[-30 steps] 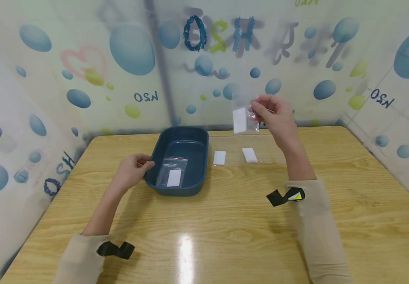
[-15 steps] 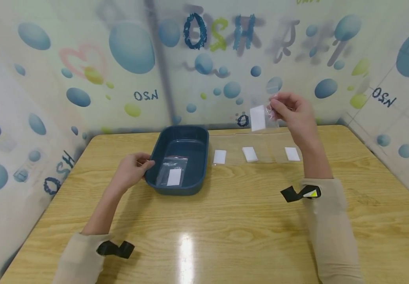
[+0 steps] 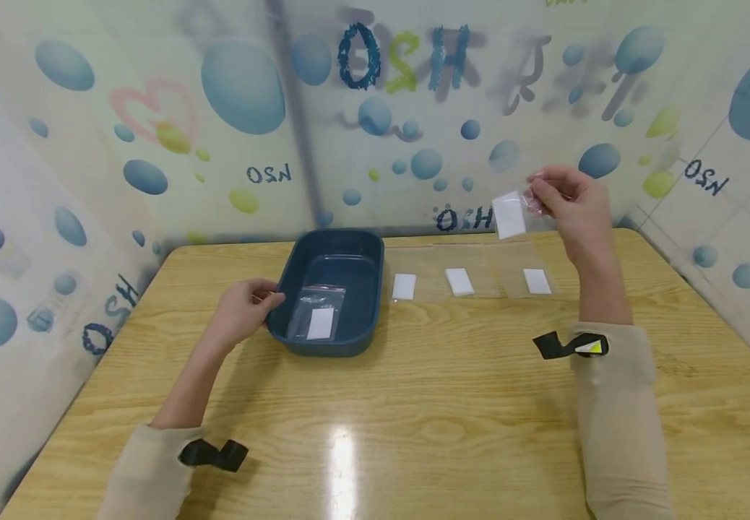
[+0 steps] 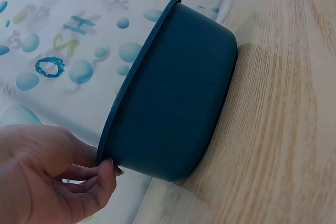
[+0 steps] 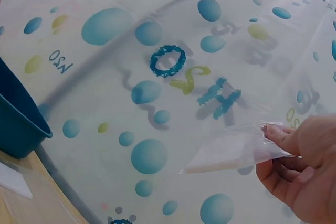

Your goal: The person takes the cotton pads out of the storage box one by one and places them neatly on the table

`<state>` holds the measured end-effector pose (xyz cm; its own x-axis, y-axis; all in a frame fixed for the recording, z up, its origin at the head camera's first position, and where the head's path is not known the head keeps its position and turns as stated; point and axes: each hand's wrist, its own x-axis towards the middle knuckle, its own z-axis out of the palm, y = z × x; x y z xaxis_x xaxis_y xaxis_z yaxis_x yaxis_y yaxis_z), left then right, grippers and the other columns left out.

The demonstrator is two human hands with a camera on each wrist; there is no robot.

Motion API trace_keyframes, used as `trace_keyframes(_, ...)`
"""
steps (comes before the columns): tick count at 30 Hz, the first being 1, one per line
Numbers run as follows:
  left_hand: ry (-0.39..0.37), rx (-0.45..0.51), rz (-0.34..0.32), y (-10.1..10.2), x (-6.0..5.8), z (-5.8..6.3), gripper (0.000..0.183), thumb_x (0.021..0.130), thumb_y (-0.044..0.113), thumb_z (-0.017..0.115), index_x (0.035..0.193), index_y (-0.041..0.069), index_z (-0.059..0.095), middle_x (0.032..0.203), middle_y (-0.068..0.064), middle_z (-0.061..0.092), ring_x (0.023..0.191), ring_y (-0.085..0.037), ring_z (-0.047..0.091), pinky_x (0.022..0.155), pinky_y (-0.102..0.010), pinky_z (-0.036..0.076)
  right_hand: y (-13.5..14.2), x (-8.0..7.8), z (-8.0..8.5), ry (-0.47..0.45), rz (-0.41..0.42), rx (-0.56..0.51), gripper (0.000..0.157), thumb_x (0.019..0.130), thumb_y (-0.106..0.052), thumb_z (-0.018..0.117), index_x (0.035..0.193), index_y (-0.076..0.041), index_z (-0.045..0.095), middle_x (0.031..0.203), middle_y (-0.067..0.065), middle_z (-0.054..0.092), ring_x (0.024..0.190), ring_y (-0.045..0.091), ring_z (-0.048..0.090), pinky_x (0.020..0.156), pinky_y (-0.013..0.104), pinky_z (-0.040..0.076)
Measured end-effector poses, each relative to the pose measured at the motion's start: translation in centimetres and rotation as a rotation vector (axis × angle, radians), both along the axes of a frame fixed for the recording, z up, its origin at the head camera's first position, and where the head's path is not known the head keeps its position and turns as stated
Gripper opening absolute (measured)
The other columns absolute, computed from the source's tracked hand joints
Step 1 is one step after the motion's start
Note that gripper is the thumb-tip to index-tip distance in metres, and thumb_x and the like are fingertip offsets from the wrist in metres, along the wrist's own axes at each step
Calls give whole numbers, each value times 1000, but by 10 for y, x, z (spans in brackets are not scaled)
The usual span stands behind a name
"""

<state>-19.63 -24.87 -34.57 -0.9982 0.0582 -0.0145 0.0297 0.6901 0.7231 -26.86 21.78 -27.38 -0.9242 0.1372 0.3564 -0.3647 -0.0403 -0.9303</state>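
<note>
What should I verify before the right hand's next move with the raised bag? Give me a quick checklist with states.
1. Raised bag gripped: ok, the right hand pinches the raised bag by one side.
2. Blue bin steadied: ok, the left hand holds the blue bin at its rim.
3. Raised bag set down: not ok, it hangs above the table.
4. Row bags apart: cannot tell; three white inserts lie apart, but the clear plastic edges are hard to make out.
5. Bag in the bin lying inside the rim: ok.
6. Raised bag sealed: cannot tell.
</note>
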Motion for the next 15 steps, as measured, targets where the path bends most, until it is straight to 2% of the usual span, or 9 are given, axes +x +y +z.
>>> trace_keyframes(5, -1, -3, -2, 0, 0, 0, 39, 105, 15, 57, 134, -11, 56, 119, -28, 63, 89, -33, 66, 71, -42, 60, 9, -2, -2, -2, -30, -7, 8, 94, -6, 71, 99, -7, 76, 92, 0, 70, 77, 9, 61, 64, 12, 51)
trace_keyframes(15, -2, 1, -3, 0, 0, -1, 39, 105, 15, 57, 134, -11, 56, 119, -28, 63, 89, -33, 66, 71, -42, 60, 30, -7, -6, -21, -25, -154, 7, 89, -1, 74, 96, -2, 77, 86, 2, 74, 69, 10, 64, 58, 13, 51)
